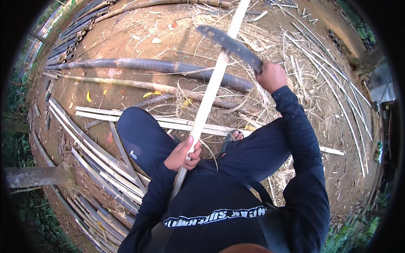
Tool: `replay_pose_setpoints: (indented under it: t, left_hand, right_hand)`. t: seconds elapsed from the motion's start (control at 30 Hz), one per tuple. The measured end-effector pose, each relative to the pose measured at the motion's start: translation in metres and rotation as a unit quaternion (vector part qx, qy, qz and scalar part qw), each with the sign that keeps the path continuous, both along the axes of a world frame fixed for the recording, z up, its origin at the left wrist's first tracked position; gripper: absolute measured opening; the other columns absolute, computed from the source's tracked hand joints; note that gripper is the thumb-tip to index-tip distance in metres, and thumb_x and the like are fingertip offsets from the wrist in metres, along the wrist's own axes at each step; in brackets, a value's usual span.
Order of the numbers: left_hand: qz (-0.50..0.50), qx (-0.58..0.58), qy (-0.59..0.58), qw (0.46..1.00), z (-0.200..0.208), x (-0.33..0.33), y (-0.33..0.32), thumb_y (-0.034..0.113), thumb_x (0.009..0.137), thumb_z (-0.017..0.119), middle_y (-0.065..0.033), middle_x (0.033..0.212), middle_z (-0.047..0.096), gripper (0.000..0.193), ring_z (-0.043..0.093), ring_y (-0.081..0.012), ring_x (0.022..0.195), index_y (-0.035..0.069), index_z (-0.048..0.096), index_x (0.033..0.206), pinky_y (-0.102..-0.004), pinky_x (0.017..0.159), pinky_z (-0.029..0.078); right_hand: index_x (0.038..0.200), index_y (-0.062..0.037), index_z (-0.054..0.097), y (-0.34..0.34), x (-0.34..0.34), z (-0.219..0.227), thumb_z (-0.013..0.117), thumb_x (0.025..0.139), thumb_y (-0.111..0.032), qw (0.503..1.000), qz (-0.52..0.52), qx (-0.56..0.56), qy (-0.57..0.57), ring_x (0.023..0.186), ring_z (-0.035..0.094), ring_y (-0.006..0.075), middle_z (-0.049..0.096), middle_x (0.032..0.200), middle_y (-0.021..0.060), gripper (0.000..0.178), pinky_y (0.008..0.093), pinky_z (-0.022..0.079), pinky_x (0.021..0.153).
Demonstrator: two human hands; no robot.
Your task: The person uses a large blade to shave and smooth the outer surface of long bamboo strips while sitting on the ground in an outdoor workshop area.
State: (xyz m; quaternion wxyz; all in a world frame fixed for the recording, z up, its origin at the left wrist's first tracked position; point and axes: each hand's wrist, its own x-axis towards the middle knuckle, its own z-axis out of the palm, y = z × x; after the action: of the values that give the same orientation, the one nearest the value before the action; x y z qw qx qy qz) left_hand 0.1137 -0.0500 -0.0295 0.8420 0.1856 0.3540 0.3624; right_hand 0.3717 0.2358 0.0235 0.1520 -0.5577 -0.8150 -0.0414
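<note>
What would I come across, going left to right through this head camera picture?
Tree trunk → curled yellow leaf → left hand → right foot → right hand.

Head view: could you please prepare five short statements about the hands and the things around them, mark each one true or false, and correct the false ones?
1. The right hand grips a dark knife. True.
2. The left hand holds a yellow leaf. False: it holds a pale strip.
3. In the picture, the knife crosses the strip. True.
4. The thick dark pole stands upright. False: it lies on the ground.
5. Both sleeves are white. False: they are dark.
</note>
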Motion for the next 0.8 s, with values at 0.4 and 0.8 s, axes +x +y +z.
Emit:
replay_pose_setpoints:
  t: [0.4,0.8]
  left_hand:
    - [0.036,0.081,-0.005,0.996,-0.009,-0.005,0.021,0.055,0.104,0.024,-0.0087,0.075,0.051,0.06,0.047,-0.0165,0.064,0.003,0.053,0.103,-0.0298,0.063,0.044]
    - [0.041,0.113,0.046,0.992,-0.024,-0.002,0.025,0.053,0.105,0.021,-0.0048,0.075,0.047,0.064,0.041,-0.0124,0.067,0.0,0.057,0.105,-0.0248,0.064,0.036]
  right_hand:
    - [0.077,-0.0024,0.06,-0.089,-0.027,-0.031,0.075,0.065,-0.014,0.949,0.276,-0.046,0.147,0.06,0.063,0.0338,0.061,0.067,0.0156,0.023,0.0415,0.049,0.056]
    - [0.065,-0.0049,0.05,-0.081,-0.063,-0.031,0.079,0.085,-0.018,0.809,0.115,-0.301,0.492,0.054,0.054,0.0065,0.057,0.06,-0.0002,0.037,0.0258,0.043,0.05]
